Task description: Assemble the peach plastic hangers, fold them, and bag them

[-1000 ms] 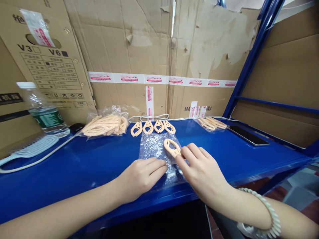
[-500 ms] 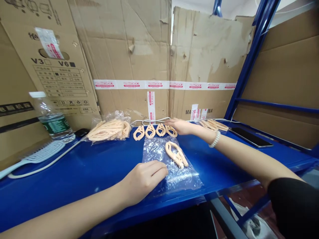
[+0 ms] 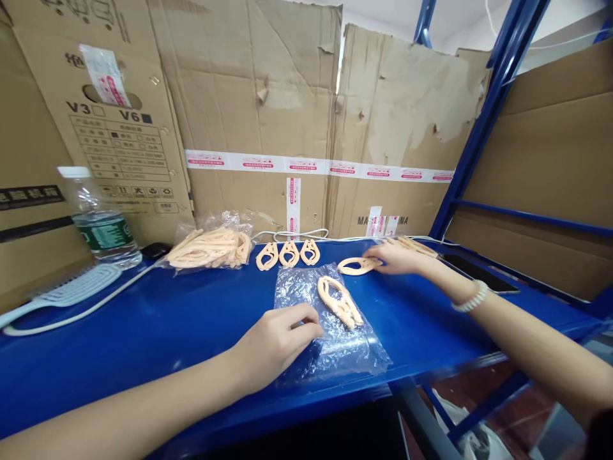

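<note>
My right hand point(image 3: 395, 257) grips one end of a beige folding hanger point(image 3: 355, 266), which is folded and angled sideways over the blue shelf. Another folded hanger point(image 3: 339, 301) lies on a clear plastic bag point(image 3: 299, 281) in front of me. My left hand point(image 3: 282, 342) is curled at the bag's left side, thumb and forefinger closed on the film; the fingertips are partly hidden. Behind the bag, three folded hangers point(image 3: 288, 254) stand in a row. More hangers point(image 3: 412, 246) lie behind my right hand, partly covered by it.
A bag full of hangers point(image 3: 211, 248) lies at the back left. Beside it are a water bottle point(image 3: 103, 223), a black object point(image 3: 156, 250), a light blue hairbrush point(image 3: 81, 285) and a white cable point(image 3: 76, 318). A phone point(image 3: 483, 276) lies right. Cardboard point(image 3: 258, 115) walls the back.
My right hand has taken the rightmost hanger out of the row and moved it right, turning it sideways. My left hand has stayed by the bag, its fingers slightly shifted.
</note>
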A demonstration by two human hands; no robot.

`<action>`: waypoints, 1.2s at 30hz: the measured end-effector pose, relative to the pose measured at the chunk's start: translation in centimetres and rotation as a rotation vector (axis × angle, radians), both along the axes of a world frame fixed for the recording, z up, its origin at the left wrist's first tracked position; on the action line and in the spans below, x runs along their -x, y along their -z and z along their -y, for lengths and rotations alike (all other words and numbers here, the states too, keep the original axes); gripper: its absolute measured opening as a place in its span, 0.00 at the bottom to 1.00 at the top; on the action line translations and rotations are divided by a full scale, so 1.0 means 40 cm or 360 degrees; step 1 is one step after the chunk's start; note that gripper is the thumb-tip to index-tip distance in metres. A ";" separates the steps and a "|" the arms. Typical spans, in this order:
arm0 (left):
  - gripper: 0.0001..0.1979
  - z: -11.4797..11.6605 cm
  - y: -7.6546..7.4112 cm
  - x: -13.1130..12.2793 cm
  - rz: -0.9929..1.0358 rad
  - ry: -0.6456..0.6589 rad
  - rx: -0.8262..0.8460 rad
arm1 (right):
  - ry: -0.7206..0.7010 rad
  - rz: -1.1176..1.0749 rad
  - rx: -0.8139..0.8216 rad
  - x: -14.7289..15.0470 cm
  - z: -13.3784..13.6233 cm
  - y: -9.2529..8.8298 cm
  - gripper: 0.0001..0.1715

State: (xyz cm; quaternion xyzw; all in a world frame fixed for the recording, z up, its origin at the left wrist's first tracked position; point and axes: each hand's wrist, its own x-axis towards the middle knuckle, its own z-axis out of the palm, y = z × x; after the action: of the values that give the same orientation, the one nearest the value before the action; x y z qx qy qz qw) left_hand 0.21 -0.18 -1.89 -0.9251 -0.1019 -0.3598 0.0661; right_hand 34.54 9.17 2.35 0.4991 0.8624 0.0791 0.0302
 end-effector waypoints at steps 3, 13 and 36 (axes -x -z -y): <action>0.13 0.004 0.000 -0.001 0.0066 -0.0019 0.0033 | -0.0149 -0.0392 -0.0259 -0.052 0.099 0.028 0.18; 0.10 -0.003 -0.002 -0.004 0.0223 0.0053 0.0153 | 0.0013 -0.1041 -0.1256 0.004 0.365 -0.006 0.05; 0.08 0.009 -0.009 -0.012 0.0407 0.0063 0.0205 | -0.0874 -0.0424 -0.0939 0.368 0.426 0.097 0.19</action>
State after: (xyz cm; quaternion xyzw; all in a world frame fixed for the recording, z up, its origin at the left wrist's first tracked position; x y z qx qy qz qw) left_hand 0.69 -0.54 -1.54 -0.8759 -0.1141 -0.4686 -0.0139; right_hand 19.81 -7.89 -1.54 0.2440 0.9001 0.2624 -0.2480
